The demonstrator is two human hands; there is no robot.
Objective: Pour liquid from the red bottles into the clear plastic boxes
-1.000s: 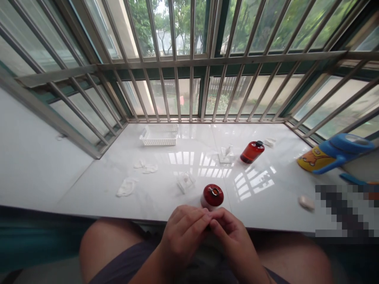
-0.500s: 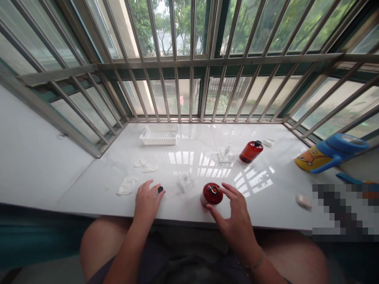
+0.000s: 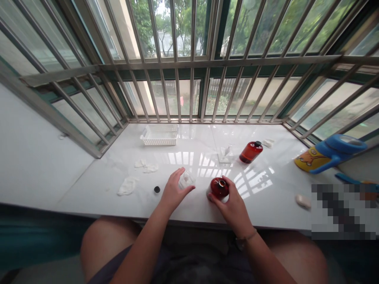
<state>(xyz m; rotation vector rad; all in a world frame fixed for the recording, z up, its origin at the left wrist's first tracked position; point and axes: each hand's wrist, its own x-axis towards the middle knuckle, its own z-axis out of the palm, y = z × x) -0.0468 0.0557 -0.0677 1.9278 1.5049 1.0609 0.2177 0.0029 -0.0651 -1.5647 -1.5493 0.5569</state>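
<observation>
My right hand (image 3: 232, 199) wraps around a red, see-through bottle (image 3: 219, 189), which stands upright near the table's front edge with its neck uncapped. Thumb and fingers of my left hand (image 3: 175, 191) are spread beside a small clear square piece (image 3: 187, 180) with something pale in its middle; whether they touch it I cannot tell. To the left of that hand, a small black cap (image 3: 156, 190) lies on the white surface. Farther back stands or leans a second red bottle (image 3: 250, 153) with its black cap on.
A white plastic basket (image 3: 160, 137) stands at the back left. Crumpled white tissues (image 3: 127, 186) lie at left. Another clear square piece (image 3: 224, 157) is near the capped bottle. A blue and yellow mug (image 3: 325, 156) and a small pale case (image 3: 303, 201) are at right. Metal bars (image 3: 192, 63) line the window.
My left hand has let go of the black cap, leaving it on the table, and moved right to the clear piece. My right hand has closed around the bottle, which has shifted slightly right.
</observation>
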